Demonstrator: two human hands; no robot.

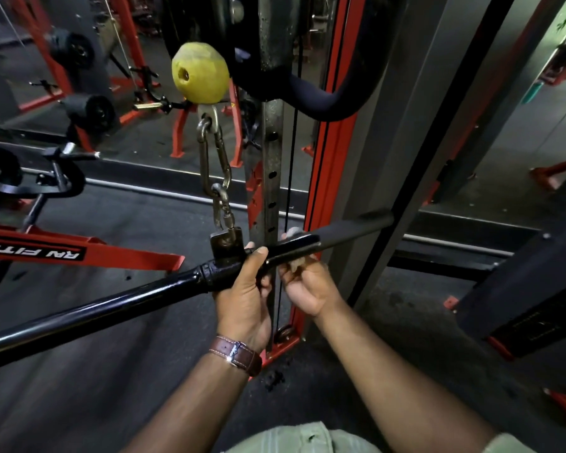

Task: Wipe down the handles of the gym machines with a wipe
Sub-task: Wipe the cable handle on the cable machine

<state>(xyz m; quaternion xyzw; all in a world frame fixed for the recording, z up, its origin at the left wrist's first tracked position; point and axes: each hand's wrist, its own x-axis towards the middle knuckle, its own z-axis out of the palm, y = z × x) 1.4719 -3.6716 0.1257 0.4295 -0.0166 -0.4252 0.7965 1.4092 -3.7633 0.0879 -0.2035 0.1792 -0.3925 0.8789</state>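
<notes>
Your left hand (242, 286) is wrapped around the bar (111, 302) just beside its centre bracket (224, 245), thumb over the top, steadying it. Your right hand (303, 282) grips the same bar just past the bracket, fingers curled over it, with a small pale wad showing between fingers and palm; that looks to be the wipe (296, 264), though most of it is hidden.

The bar hangs from two snap hooks (214, 168) under a yellow stopper ball (200, 73), in front of the drilled upright post (272, 178) of the cable machine. Its right end carries a matt grip sleeve (350, 232); the left run is glossy black metal.

Assessment: the bar is rigid and likely heavy, yet free to swing and turn on its hooks, so hold it near the bracket. The gloss paint will probably be slick under a damp wipe; the sleeve should drag more. The wipe is soft and light; keep it bunched in your palm and fold it round the bar.
</notes>
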